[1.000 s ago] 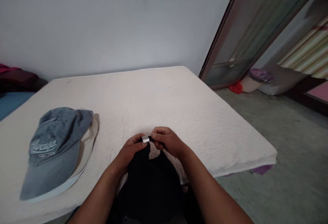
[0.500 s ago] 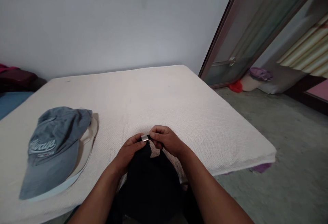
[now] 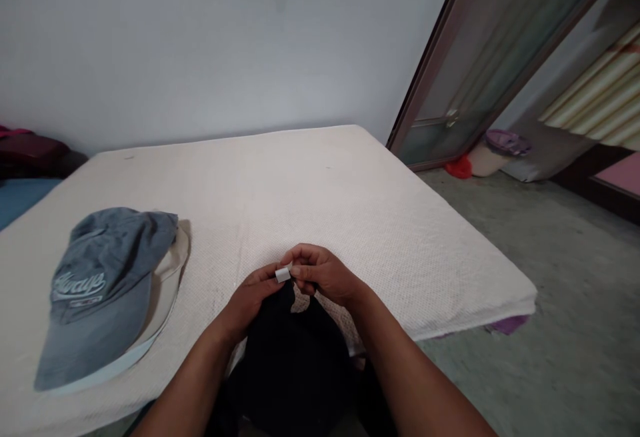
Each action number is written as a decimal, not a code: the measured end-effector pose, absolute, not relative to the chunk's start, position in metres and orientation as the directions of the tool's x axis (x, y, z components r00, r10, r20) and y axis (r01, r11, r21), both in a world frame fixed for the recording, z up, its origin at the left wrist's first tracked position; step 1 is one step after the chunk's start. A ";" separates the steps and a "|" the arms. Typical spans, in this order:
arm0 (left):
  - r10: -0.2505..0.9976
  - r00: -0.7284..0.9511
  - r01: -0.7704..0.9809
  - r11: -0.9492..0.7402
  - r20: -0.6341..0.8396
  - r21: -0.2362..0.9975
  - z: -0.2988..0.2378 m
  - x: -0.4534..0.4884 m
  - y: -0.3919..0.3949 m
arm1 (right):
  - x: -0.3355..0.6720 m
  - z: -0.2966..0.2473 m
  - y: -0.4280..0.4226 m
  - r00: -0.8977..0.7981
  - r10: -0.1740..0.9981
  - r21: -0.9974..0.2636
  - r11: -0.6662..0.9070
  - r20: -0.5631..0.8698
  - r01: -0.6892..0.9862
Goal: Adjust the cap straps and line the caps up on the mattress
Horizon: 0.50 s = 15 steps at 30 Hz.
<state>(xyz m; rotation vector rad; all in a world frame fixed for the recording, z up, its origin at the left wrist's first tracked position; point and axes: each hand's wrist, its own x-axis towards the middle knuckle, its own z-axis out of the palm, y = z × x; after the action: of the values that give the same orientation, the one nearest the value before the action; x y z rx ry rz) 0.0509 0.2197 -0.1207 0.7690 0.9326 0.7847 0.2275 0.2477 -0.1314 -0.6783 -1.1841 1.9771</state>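
A black cap (image 3: 295,364) lies between my forearms at the near edge of a white mattress (image 3: 310,190). Its back strap carries a small silver buckle (image 3: 283,274). My left hand (image 3: 253,297) pinches the strap at the buckle from the left, fingers closed. Closed fingers of my right hand (image 3: 323,274) grip the strap on the buckle's right side. Both hands meet over the mattress just beyond the cap.
A grey-blue cap (image 3: 100,284) with white lettering rests on a pale hat (image 3: 165,290) at the left of the mattress. Dark red bedding (image 3: 30,154) sits far left. A glass door (image 3: 480,57) leans at the right, with grey floor (image 3: 550,277) below it.
My hands have shifted slightly at the buckle, which now sits tilted between the fingertips. The view has drifted a little; the caps stay put.
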 end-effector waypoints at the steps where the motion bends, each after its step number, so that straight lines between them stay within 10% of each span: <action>1: 0.839 0.380 -0.234 0.495 -0.389 0.837 -0.121 0.050 0.220 | 0.228 -0.131 0.248 -0.598 0.799 -0.910 -0.297 -0.070 -0.290; 15: 0.857 0.352 -0.251 0.474 -0.377 0.844 -0.121 0.050 0.219 | 0.225 -0.137 0.250 -0.565 0.820 -0.882 -0.329 -0.090 -0.337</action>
<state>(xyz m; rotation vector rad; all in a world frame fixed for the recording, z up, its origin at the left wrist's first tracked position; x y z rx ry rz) 0.0497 0.2191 -0.1206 0.7717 0.9423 0.8167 0.2253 0.2500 -0.1369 -0.7030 -1.1245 1.9624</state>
